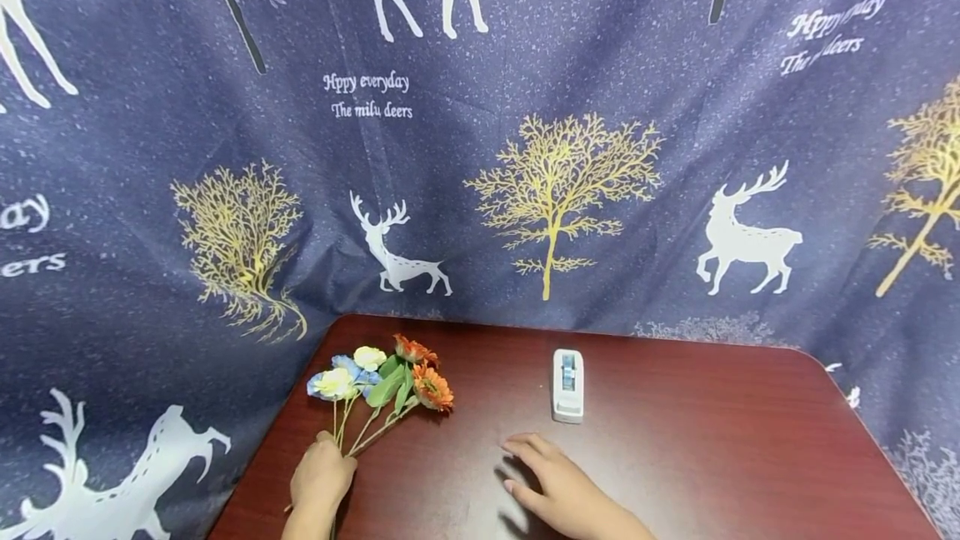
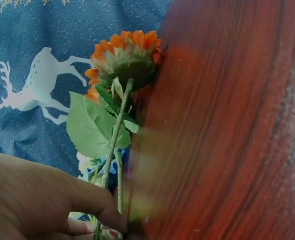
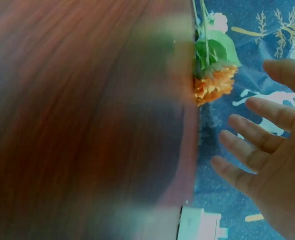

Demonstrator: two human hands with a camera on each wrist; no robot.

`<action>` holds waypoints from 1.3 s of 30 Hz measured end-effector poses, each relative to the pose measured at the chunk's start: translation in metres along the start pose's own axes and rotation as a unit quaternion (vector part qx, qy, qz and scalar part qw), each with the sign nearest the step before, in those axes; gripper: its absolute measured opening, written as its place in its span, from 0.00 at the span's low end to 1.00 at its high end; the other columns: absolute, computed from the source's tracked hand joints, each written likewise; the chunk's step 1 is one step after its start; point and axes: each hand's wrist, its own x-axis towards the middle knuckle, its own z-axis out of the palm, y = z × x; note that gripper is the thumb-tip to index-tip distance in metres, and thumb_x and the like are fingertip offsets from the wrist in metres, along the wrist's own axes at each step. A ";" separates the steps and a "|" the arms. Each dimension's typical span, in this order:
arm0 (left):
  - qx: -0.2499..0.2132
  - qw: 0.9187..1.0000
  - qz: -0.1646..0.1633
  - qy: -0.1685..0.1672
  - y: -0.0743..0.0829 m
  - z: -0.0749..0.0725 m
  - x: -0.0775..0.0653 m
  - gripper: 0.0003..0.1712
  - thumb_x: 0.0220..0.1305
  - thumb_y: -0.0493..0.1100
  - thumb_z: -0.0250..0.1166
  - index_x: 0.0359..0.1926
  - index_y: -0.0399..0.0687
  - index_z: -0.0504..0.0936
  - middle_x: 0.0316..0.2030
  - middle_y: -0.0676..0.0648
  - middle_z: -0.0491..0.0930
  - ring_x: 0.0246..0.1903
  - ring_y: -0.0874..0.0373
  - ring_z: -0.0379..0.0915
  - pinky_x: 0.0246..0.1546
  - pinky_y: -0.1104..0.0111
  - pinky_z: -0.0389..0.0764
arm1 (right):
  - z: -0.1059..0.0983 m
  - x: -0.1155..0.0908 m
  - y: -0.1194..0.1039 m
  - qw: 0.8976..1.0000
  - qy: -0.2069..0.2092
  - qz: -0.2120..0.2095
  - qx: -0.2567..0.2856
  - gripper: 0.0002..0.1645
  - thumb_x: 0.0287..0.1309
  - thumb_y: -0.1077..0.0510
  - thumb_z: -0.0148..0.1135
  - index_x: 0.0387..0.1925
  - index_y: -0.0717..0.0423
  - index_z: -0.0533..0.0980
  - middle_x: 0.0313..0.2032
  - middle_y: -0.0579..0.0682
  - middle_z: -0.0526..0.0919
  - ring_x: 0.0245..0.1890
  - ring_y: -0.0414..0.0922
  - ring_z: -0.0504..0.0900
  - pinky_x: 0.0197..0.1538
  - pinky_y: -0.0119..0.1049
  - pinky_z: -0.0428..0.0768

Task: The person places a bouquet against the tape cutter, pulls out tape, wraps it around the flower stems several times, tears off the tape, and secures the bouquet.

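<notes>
My left hand (image 1: 322, 473) grips a bunch of artificial flowers by the stems (image 1: 375, 430) at the table's left side. The bunch has orange blooms (image 1: 432, 388), pale yellow-white blooms (image 1: 335, 383) with blue petals, and green leaves (image 2: 92, 125). In the left wrist view the thumb and fingers (image 2: 105, 205) close round the stems, whose lower ends are mostly hidden by the hand. My right hand (image 1: 558, 486) hovers over the table's front middle, fingers spread and holding nothing. Beyond it lies a white tape dispenser (image 1: 567, 407) with a bluish roll, also partly seen in the right wrist view.
The dark red wooden table (image 1: 690, 432) has rounded far corners. Behind and beside it hangs a dark blue cloth (image 1: 480, 148) printed with white deer, golden trees and lettering.
</notes>
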 end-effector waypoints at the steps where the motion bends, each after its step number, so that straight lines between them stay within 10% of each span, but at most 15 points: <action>1: 0.000 1.000 -0.002 -0.002 0.000 0.001 0.000 0.19 0.48 0.37 0.64 0.36 0.25 0.70 0.29 0.26 0.80 0.31 0.27 0.79 0.30 0.40 0.77 | 0.001 0.001 -0.001 1.000 0.002 -0.003 -0.001 0.27 0.69 0.46 0.61 0.66 0.47 0.73 0.61 0.46 0.78 0.60 0.46 0.80 0.62 0.48 0.79; 23: -0.088 0.995 -0.006 -0.040 0.003 0.007 0.005 0.06 0.58 0.39 0.60 0.28 0.42 0.71 0.20 0.47 0.79 0.22 0.54 0.77 0.28 0.59 0.73 | 0.007 0.013 -0.014 0.999 -0.021 -0.027 0.006 0.24 0.70 0.48 0.58 0.64 0.49 0.74 0.60 0.46 0.78 0.60 0.46 0.80 0.62 0.47 0.79; 33: -0.300 0.951 -0.025 -0.064 0.019 0.013 -0.003 0.09 0.66 0.28 0.49 0.46 0.28 0.68 0.30 0.38 0.80 0.20 0.58 0.75 0.20 0.68 0.82 | 0.011 0.014 -0.013 0.999 -0.012 -0.052 0.009 0.22 0.72 0.47 0.57 0.61 0.52 0.76 0.58 0.45 0.79 0.58 0.43 0.81 0.60 0.44 0.81; 39: -0.342 0.937 -0.029 -0.059 0.026 0.021 -0.007 0.12 0.68 0.28 0.50 0.51 0.27 0.68 0.32 0.38 0.80 0.20 0.61 0.72 0.18 0.73 0.76 | 0.014 0.013 -0.014 0.998 -0.010 -0.059 0.020 0.21 0.70 0.52 0.59 0.60 0.54 0.77 0.56 0.44 0.80 0.56 0.41 0.81 0.60 0.42 0.81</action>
